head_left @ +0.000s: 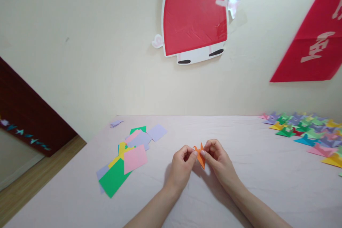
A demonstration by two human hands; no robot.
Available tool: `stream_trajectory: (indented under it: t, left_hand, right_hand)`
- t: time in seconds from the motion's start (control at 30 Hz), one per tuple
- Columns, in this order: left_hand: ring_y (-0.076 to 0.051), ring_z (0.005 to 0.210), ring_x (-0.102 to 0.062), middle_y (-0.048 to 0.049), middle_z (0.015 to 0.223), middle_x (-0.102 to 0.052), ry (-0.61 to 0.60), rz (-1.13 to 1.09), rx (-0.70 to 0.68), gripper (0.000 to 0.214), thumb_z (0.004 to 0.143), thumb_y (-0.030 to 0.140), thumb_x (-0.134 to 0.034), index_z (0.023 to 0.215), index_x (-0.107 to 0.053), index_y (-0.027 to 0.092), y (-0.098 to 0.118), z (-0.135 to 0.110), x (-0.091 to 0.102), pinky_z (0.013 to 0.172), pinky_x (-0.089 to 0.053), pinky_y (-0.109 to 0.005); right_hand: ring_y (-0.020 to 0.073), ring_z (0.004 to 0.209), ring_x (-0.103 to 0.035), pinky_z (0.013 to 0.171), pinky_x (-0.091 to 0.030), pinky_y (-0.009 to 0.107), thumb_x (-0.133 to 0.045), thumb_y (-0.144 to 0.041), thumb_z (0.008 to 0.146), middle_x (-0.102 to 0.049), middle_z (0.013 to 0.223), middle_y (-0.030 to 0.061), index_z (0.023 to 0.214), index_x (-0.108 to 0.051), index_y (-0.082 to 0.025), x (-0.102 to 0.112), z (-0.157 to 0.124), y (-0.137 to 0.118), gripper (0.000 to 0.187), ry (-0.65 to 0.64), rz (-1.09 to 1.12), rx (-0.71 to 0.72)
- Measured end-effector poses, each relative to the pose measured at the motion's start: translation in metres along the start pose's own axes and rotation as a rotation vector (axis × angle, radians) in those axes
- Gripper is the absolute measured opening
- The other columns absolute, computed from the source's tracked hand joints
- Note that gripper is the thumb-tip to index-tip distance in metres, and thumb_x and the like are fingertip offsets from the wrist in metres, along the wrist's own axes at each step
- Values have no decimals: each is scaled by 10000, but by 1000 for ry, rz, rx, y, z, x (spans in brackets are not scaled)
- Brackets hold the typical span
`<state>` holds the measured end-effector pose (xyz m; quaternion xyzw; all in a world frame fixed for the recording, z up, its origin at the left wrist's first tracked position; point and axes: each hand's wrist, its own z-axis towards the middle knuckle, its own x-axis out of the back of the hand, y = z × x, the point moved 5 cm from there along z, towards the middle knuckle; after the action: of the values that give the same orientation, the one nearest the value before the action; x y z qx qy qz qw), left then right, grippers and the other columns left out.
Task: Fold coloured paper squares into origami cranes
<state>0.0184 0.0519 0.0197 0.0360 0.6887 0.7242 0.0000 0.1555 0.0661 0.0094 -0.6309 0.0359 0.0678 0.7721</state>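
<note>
A pale table (240, 139) fills the lower frame. Right of lower centre, the left hand (181, 165) and right hand (221, 161), both nearly closed, pinch an orange paper (202, 160); sheets (135, 159) lie lower left.

Both hands (181, 167) pinching close together, forearms (255, 205) angled inward

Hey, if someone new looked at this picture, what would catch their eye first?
Probably the big red-bodied cartoon cutout on the wall, top center. Below it, the left hand and right hand pinch a small folded orange paper between them. Loose colored sheets lie to the left, and rows of folded paper pieces line the right edge.
</note>
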Motion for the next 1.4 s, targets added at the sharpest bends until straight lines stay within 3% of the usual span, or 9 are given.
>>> stream_trajectory:
  t: [0.3,0.57,0.77,0.9,1.13,1.4]
  left_hand:
    - [-138,630,-437,29,649,-492,12,-11,-9,283,807,448,-590,699,-532,193,2,2,2,621,-353,-246]
    - [-163,718,-515,0,742,-575,61,-1,-67,186,833,373,-575,784,-564,193,0,4,7,683,-404,-255]
    - [-160,717,-528,-1,762,-598,-7,28,-80,165,844,347,-580,789,-583,191,5,0,1,672,-403,-250]
    - [-165,742,-540,2,777,-612,-23,73,-111,127,859,303,-566,797,-590,194,7,-2,1,703,-406,-258]
    - [-166,752,-534,4,768,-595,51,136,-146,134,873,296,-553,784,-568,197,11,-3,6,737,-392,-268]
    - [-164,753,-538,9,753,-599,48,152,-144,133,868,281,-550,767,-568,197,11,-3,2,734,-396,-265]
  right_hand:
    - [133,633,-494,582,-435,252,-704,-454,780,-507,693,-30,761,-513,-213,0,0,-1,308,-11,-24,12]
    - [139,616,-536,596,-447,270,-723,-476,772,-556,697,-40,1056,-546,-221,-5,-1,0,420,-56,35,-52]
    - [145,667,-535,613,-425,263,-765,-506,712,-605,749,-7,885,-652,-186,-4,0,0,380,-59,39,-132]
    - [123,604,-457,583,-369,250,-746,-511,729,-537,636,-32,686,-618,-178,-3,0,-1,360,-76,-2,-138]
    - [119,571,-413,553,-332,250,-735,-523,729,-495,608,-43,700,-606,-186,-5,-1,-4,362,-64,-19,-140]
    - [126,600,-422,563,-332,248,-750,-484,722,-512,629,-32,692,-617,-179,-2,-1,1,334,-50,-4,-169]
